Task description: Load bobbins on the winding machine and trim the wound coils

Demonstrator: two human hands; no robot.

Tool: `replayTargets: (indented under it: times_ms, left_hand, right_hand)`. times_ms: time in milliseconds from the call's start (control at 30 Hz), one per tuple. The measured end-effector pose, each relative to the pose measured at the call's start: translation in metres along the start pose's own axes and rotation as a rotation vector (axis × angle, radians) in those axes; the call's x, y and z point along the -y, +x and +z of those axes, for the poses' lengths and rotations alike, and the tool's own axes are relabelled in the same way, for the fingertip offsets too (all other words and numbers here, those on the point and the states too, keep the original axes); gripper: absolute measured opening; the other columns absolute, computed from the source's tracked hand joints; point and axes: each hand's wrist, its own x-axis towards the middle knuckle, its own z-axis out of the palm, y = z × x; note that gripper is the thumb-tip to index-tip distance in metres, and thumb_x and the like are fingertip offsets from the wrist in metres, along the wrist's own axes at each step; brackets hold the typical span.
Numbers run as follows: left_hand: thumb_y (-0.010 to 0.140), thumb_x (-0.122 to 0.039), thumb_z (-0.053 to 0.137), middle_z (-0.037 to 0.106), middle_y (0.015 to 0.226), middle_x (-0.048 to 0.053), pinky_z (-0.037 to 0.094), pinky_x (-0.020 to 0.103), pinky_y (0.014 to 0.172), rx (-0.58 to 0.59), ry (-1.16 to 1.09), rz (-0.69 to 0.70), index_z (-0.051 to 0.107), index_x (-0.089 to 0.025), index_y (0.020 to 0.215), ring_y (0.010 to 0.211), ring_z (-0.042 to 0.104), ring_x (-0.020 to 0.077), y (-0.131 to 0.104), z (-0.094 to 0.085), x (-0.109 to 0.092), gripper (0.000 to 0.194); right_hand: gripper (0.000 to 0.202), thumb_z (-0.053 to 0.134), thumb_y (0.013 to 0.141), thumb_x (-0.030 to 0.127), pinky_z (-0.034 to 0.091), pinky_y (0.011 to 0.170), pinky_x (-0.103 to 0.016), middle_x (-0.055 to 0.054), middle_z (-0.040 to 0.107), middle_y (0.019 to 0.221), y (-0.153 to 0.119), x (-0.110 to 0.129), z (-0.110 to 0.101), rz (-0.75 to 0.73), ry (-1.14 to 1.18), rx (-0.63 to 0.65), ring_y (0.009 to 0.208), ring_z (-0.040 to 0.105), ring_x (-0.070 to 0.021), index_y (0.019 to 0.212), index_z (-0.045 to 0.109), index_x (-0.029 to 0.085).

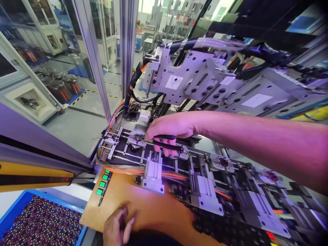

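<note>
My right hand [166, 131] reaches in from the right over the machine's rail, its fingers wrapped round black-handled pliers [166, 145]. The jaws point left, at a small metal fixture plate [137, 139] with a small dark part on it; whether they touch that part I cannot tell. Low in the view my left hand [118, 223] hovers near the front edge of the orange-brown panel [151, 212]. It is slightly blurred, with thumb and fingers apart and nothing visible between them.
More fixture plates [222, 162] line the rail to the right. Metal slide blocks [153, 174] stand before it. A large drilled plate with hoses [176, 78] hangs above. Green buttons [102, 184] sit at the panel's left. A blue bin [24, 196] of small parts is lower left.
</note>
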Motion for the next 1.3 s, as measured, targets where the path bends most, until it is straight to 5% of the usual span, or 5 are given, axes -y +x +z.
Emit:
replayTargets:
  times_ms: [100, 567, 833, 1000, 1300]
  left_hand:
    - [0.086, -0.045, 0.064, 0.079, 0.08, 0.008, 0.061, 0.03, 0.066, 0.02, -0.035, -0.11, 0.07, -0.023, 0.101, 0.063, 0.074, 0.0221, -0.001, 0.0, -0.001, 0.027]
    - [0.088, -0.038, 0.064, 0.079, 0.083, 0.007, 0.059, 0.03, 0.073, -0.04, -0.088, -0.112, 0.067, -0.023, 0.104, 0.068, 0.074, 0.0215, 0.002, -0.002, -0.015, 0.021]
    - [0.089, -0.032, 0.063, 0.078, 0.079, 0.006, 0.058, 0.027, 0.066, -0.061, -0.038, -0.028, 0.064, -0.022, 0.105, 0.061, 0.072, 0.019, 0.01, -0.006, -0.018, 0.019]
    - [0.088, -0.028, 0.065, 0.075, 0.075, 0.002, 0.057, 0.023, 0.062, -0.044, -0.017, 0.074, 0.064, -0.021, 0.105, 0.057, 0.071, 0.0158, 0.023, -0.016, -0.022, 0.018]
    - [0.097, -0.026, 0.055, 0.075, 0.086, 0.004, 0.057, 0.021, 0.075, -0.022, 0.01, 0.334, 0.066, -0.019, 0.098, 0.076, 0.074, 0.0146, 0.043, -0.025, -0.031, 0.013]
  right_hand:
    - [0.027, 0.045, 0.094, 0.023, 0.05, 0.037, -0.021, -0.006, 0.063, 0.059, 0.001, -0.001, 0.0, 0.001, -0.01, 0.0, 0.038, 0.057, -0.0124, 0.077, 0.058, 0.007]
    - [0.024, 0.048, 0.092, 0.017, 0.055, 0.045, -0.021, -0.005, 0.061, 0.06, 0.011, -0.002, 0.004, 0.006, 0.074, -0.049, 0.043, 0.059, -0.0106, 0.07, 0.055, 0.01]
    - [0.023, 0.053, 0.089, 0.026, 0.048, 0.045, -0.013, -0.002, 0.064, 0.066, -0.034, -0.021, -0.011, -0.382, 0.145, -0.014, 0.046, 0.058, -0.0058, 0.074, 0.062, 0.011]
    - [0.023, 0.063, 0.079, 0.036, 0.046, 0.04, -0.015, -0.006, 0.067, 0.074, -0.064, -0.061, -0.028, -0.14, 0.068, 0.013, 0.049, 0.06, -0.0089, 0.077, 0.063, 0.013]
    - [0.017, 0.048, 0.093, 0.023, 0.054, 0.046, -0.02, -0.006, 0.065, 0.079, -0.075, -0.111, -0.018, 0.065, 0.006, -0.065, 0.049, 0.061, -0.0098, 0.082, 0.054, 0.012]
